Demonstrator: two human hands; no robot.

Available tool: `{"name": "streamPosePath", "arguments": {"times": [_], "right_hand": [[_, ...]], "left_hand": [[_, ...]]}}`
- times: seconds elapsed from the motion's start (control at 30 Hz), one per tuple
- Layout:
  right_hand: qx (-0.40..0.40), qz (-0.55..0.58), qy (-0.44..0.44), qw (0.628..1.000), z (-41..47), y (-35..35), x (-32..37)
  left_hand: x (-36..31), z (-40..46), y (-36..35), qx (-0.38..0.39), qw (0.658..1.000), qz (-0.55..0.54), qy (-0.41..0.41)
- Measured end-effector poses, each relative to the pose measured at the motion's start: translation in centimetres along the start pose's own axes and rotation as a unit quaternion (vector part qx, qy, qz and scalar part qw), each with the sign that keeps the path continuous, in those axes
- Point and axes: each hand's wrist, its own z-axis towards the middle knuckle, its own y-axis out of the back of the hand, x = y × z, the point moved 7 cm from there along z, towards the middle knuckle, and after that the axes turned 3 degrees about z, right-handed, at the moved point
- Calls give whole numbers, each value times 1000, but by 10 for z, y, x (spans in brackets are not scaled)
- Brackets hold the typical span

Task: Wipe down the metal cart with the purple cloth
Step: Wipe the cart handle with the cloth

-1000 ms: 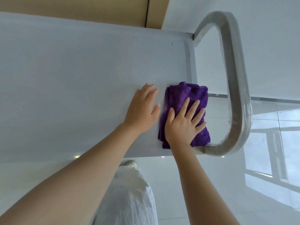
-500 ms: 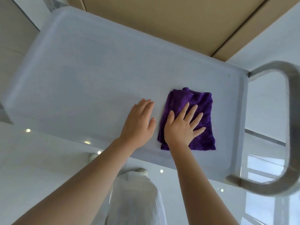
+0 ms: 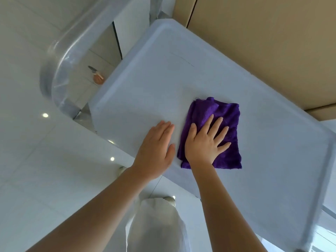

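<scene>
While the right hand (image 3: 205, 142) presses the cloth (image 3: 218, 124) flat, fingers spread, the left hand (image 3: 156, 148) rests open at nine o'clock. Best to sweep the cart (image 3: 163, 70) in overlapping strokes.

Purple cloth (image 3: 218, 124) under the right hand (image 3: 203, 144): fuzzy, matt terry pile. Cart top (image 3: 163, 84) around it: smooth metal, dull satin sheen. Handle (image 3: 60, 57), far left of the hands: glossier metal under clear film. Floor (image 3: 36, 179): glossy tile.

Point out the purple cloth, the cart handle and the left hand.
purple cloth (image 3: 227, 115): head view, upper right fold.
cart handle (image 3: 54, 73): head view, curved bend.
left hand (image 3: 154, 151): head view, back of hand.
</scene>
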Motion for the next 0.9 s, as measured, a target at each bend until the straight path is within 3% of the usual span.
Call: {"name": "streamPosePath", "arguments": {"times": [0.27,0.43,0.57,0.7,0.9], "right_hand": [[23,-42,148,988,-13,-22,122],[27,-24,224,974,-31,-33,180],[35,37,268,962,-58,-37,208],[94,-27,354,930,-102,-62,229],[23,-37,397,917,-142,-69,232]], "left_hand": [[62,-12,47,-37,996,-50,62],[92,-27,84,-133,978,-113,110],[118,-46,109,-232,930,-211,189],[138,-66,118,-273,866,-316,277],[154,-91,124,-266,820,-354,363]]}}
